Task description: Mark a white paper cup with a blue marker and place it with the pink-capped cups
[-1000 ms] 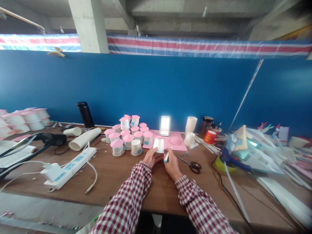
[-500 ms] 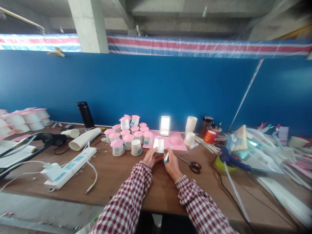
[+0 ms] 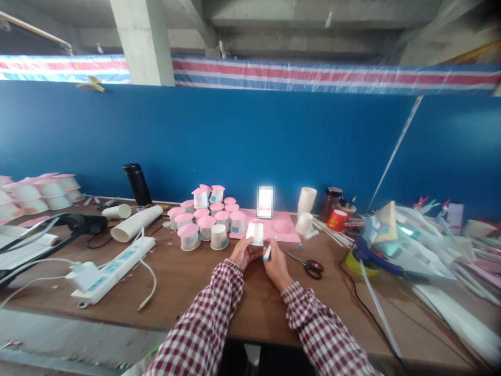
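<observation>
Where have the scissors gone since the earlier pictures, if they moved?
No, the scissors haven't visibly moved: same spot relative to the pink sheet.

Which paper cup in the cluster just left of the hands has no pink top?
The front row's rightmost cup: its top is pale, while the other cups there wear pink.

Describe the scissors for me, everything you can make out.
The scissors have dark, apparently plastic loop handles and slim, metal-looking blades that seem closed. They lie flat on the brown table, handles to the right and nearer the wearer, blades angling away toward the right hand. No hand grips them; whether the tips touch that hand is unclear. The pink sheet is beyond them.
</observation>
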Demonstrator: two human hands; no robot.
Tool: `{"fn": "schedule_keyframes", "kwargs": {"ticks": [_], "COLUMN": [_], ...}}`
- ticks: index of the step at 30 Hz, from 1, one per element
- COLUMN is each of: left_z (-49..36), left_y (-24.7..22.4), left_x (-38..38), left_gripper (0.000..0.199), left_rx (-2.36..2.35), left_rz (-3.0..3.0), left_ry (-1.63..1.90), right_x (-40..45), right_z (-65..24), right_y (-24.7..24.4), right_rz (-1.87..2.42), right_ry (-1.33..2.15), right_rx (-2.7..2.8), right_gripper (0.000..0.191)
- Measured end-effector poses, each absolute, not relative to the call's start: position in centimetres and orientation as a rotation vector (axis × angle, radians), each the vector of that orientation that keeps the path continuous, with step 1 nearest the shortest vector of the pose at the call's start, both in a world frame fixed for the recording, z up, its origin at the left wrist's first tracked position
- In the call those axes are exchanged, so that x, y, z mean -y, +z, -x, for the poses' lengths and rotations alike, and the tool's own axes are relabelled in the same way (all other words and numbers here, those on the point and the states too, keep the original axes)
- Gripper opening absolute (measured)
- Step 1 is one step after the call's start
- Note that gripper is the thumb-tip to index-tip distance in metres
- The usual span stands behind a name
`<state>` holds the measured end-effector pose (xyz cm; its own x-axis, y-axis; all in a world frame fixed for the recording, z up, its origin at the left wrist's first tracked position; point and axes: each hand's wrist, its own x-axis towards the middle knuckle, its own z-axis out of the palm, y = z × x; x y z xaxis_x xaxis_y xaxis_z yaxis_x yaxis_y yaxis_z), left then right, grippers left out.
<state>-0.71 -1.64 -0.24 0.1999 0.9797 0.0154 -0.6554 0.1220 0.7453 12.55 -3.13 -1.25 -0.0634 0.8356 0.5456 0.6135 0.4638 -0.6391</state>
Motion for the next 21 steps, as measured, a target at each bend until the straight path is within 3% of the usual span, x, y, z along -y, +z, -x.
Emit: {"fn": "schedule_keyframes", "kwargs": {"ticks": [21], "left_z": [0.70], "left_y": [-0.20], "left_x": [1.59], "left_gripper": [0.029], "left_rx": [-0.565], "left_rz": [-0.715], "left_ry": [1.282], "right_x": [3.21], "right_z": [-12.55], "right_y": [-1.10], "right_rz": [1.236], "right_ry": [0.292], "right_rx": [1.773], "right_gripper": [0.023]}}
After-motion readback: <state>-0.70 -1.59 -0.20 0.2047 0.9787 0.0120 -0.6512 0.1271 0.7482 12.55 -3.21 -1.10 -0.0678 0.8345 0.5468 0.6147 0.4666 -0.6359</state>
